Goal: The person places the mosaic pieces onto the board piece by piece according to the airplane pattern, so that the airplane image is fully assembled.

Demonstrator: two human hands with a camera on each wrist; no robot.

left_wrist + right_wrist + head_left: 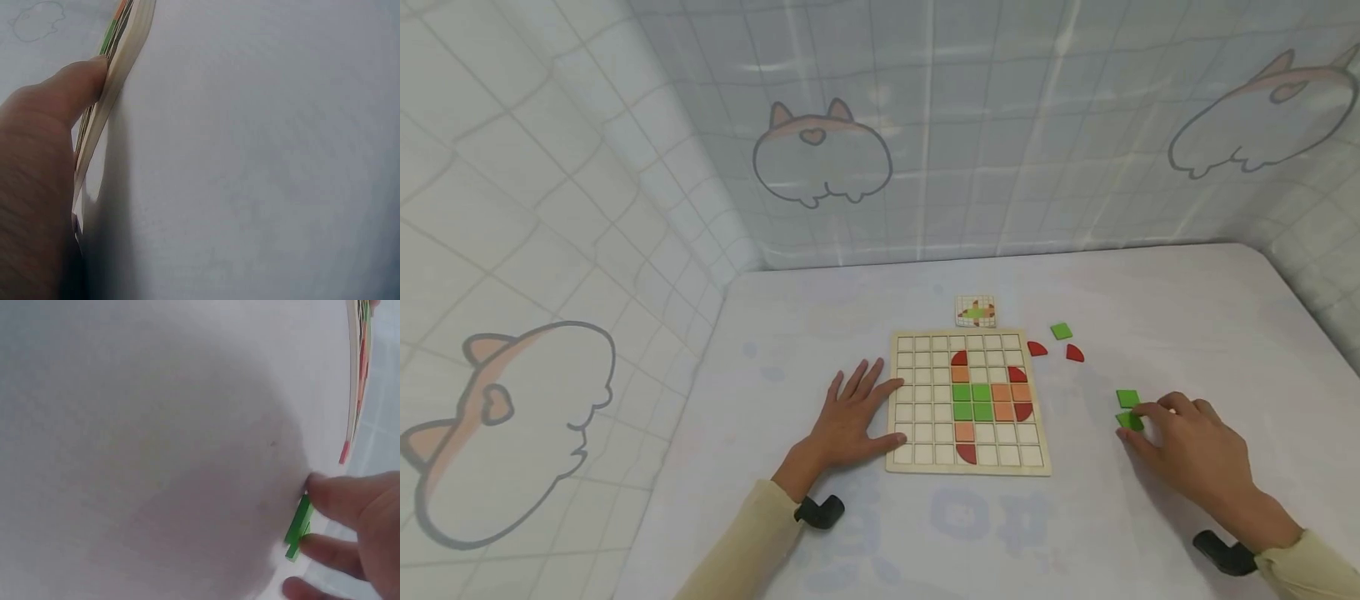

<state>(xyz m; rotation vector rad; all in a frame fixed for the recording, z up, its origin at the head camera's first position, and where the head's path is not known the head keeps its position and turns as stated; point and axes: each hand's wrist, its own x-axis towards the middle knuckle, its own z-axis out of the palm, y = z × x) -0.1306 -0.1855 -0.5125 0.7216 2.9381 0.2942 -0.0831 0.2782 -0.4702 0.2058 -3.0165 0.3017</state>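
Green tile (1127,420), between right fingers (1154,410), seemingly pinched

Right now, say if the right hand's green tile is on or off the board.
Off: the right hand pinches the green tile well right of the board.

This place looked like a small nook indoors, with walls on three sides. The back wall (970,167) was a wrinkly, shiny sheet with lines like bathroom tiles, and the left wall (482,217) and right wall (1326,200) had squares too. Round animal drawings (822,167) with pink ears were on them. A wide, pale table (820,308) reached the walls. I could not tell if it was in a home.
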